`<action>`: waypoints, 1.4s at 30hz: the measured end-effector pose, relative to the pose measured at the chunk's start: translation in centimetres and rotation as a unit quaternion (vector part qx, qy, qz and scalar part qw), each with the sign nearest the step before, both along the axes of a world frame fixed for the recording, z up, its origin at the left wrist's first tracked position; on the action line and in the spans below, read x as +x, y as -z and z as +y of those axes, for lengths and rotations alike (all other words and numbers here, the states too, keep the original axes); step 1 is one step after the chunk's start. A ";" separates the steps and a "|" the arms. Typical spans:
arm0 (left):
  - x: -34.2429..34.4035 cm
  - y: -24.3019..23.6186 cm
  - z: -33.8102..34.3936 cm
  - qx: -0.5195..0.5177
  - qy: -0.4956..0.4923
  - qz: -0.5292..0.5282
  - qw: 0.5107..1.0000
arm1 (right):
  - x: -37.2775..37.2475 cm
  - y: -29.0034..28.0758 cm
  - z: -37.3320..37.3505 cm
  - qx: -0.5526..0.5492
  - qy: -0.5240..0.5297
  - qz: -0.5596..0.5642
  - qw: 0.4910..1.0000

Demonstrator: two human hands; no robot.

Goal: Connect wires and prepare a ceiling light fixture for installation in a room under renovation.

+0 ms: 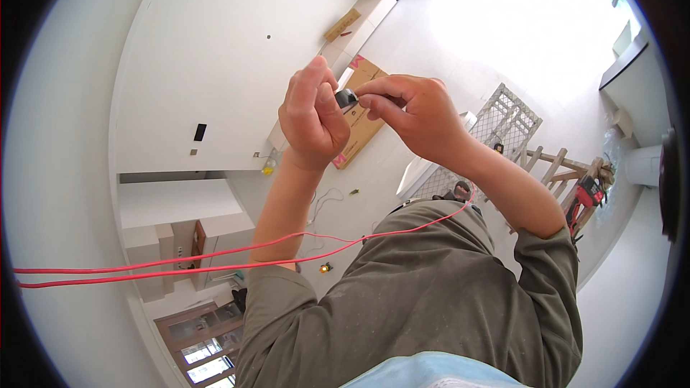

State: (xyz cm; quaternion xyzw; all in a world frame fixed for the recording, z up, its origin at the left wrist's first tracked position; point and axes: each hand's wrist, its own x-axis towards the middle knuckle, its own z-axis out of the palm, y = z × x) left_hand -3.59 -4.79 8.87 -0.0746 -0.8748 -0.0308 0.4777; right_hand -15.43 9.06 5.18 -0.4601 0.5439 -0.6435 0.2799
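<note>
In front of me, above the floor, my left hand (313,116) is closed round a small dark, round thing that looks like a roll of black tape (346,99). My right hand (415,113) pinches with thumb and fingertips at the right edge of the same roll. The two hands almost meet there. Whether a loose end of tape sits between the right fingertips is too small to tell. Two thin red cords (215,250) run from the left rim across my left forearm and shirt to my right side.
A flat cardboard box (366,135) lies on the floor beyond my hands. To the right are a patterned platform (507,116), a wooden trestle (553,165) and a red cordless tool (591,192). A white wall (215,50) stands at left; wires (316,208) lie near cabinets.
</note>
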 end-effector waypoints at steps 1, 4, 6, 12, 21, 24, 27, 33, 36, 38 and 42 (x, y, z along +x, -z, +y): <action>0.1 0.0 0.1 -0.022 0.003 -0.003 1.000 | -0.2 -0.2 -0.2 0.012 0.002 0.016 1.000; 0.4 -0.2 0.4 -0.059 0.004 -0.012 0.998 | -0.2 -0.1 -0.5 0.001 0.012 0.059 0.998; 0.2 -0.4 0.5 -0.075 0.002 -0.018 0.997 | -0.3 -0.1 -0.6 -0.021 0.019 0.086 0.996; 0.0 -0.1 0.9 -0.096 0.021 -0.055 0.994 | -1.1 0.0 -0.9 -0.018 0.053 0.291 0.955; -0.7 0.3 0.9 -0.073 0.018 -0.068 0.995 | -1.8 0.9 -1.3 -0.034 0.051 0.188 0.980; -1.0 0.2 0.8 -0.061 0.036 -0.037 0.997 | -2.1 2.2 -1.7 0.020 -0.096 -0.174 0.980; -0.9 0.1 0.7 -0.073 0.028 -0.042 0.996 | -1.7 2.1 -1.2 -0.012 -0.076 -0.141 0.987; -1.4 -0.3 1.3 -0.128 0.052 -0.058 0.989 | -1.6 -0.2 -0.2 0.014 0.037 0.281 0.959; -1.7 -0.3 1.3 -0.135 0.067 -0.062 0.987 | -1.6 0.8 -0.8 -0.005 0.077 0.322 0.944; -0.9 -0.6 0.9 -0.072 0.014 -0.099 0.992 | -1.8 0.8 -1.3 -0.022 0.027 0.095 0.995; -2.6 -1.6 1.3 0.185 0.030 0.019 0.982 | -3.2 1.3 -2.0 -0.041 -0.212 -0.412 0.885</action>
